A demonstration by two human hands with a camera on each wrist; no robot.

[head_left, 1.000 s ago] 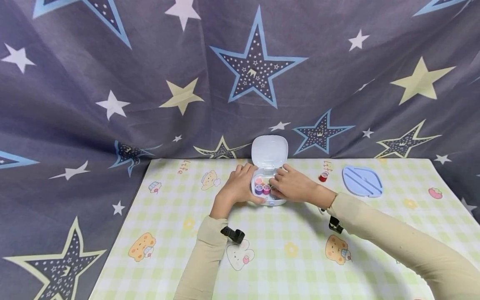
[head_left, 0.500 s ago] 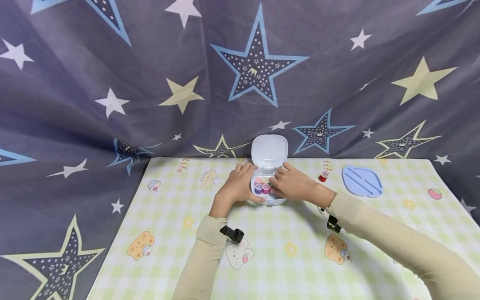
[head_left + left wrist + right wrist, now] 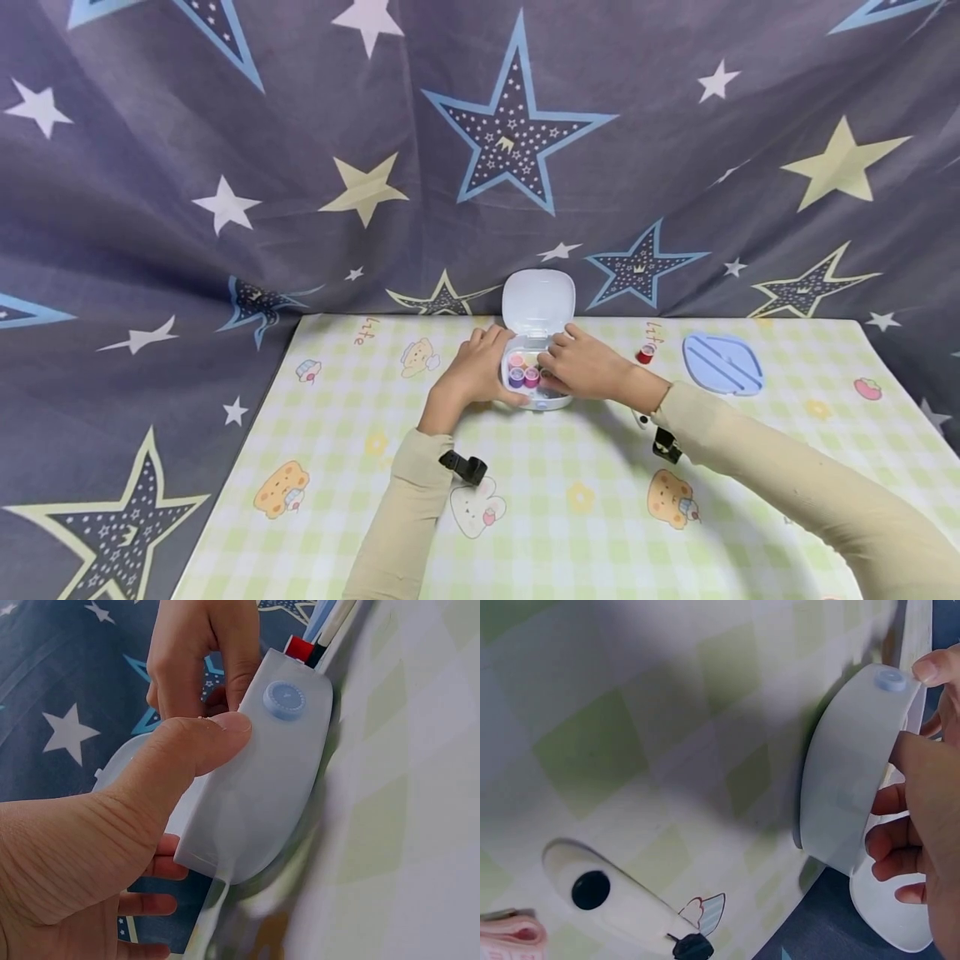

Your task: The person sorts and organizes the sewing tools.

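A small white sewing kit box stands near the table's back edge, its lid raised. Several thread spools sit inside, among them a purple spool and a magenta spool. My left hand grips the box's left side, thumb along the front wall beside the round blue button. My right hand reaches in over the right side, fingers bent down into the box; the walls and hand hide what the fingertips touch. A red spool stands on the table right of the box.
A light blue tray insert with diagonal slots lies at the back right. Under my right wrist are a white tool with a black dot and a pink folded strip. A dark star-patterned curtain hangs behind the checked tablecloth.
Both hands stay at the box in almost the same pose. The head view shifts only very slightly.
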